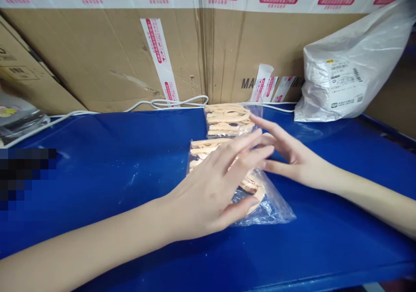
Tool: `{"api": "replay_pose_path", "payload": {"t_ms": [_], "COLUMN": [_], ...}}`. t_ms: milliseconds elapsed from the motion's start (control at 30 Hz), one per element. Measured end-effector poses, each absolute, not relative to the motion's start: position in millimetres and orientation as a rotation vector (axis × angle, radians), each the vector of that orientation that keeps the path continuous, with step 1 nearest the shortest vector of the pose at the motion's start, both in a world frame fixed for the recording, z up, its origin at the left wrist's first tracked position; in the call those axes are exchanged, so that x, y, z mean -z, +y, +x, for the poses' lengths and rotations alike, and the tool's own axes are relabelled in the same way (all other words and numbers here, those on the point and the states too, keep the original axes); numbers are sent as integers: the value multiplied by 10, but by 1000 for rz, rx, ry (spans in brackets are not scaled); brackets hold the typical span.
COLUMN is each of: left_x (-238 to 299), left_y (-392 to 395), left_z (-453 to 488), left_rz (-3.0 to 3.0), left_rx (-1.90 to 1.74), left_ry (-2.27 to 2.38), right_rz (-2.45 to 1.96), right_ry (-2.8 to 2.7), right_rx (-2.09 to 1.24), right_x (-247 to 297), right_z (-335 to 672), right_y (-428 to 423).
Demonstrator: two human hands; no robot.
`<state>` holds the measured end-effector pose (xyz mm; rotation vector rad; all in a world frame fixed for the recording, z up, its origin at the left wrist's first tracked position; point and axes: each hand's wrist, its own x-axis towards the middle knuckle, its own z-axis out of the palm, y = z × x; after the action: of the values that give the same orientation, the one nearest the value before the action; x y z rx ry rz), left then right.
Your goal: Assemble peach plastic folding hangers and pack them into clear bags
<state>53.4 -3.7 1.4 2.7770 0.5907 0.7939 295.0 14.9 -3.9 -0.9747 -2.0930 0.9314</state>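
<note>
The left hand [211, 186], ungripped, extends over the near clear bag [268, 205] of wood-coloured pieces. The right hand [289, 155], fingers parted, is beside the far bag [229, 118]; contact is unclear. Both bags lie on the blue tabletop [113, 153]. Apparent step: bag positioning. The next move calls for light fingertip pressure.

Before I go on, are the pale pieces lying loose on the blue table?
No, the pale pieces lie inside a clear far bag and a clear near bag, partly hidden behind the left hand.
</note>
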Motion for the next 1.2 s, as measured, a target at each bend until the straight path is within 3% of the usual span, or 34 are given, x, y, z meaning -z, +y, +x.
{"api": "replay_pose_path", "payload": {"t_ms": [167, 667, 1200], "left_x": [9, 17, 118], "left_y": [-57, -42, -153], "left_z": [587, 611, 678], "left_rz": [2984, 2902, 3419], "left_rx": [-772, -956, -799], "left_ry": [415, 152, 319], "right_rz": [-884, -914, -1031], "right_ry": [-2376, -2502, -2552], "right_rx": [-528, -623, -494], "right_x": [116, 82, -119], "right_z": [2972, 2894, 2884], "right_y": [140, 180, 141]}}
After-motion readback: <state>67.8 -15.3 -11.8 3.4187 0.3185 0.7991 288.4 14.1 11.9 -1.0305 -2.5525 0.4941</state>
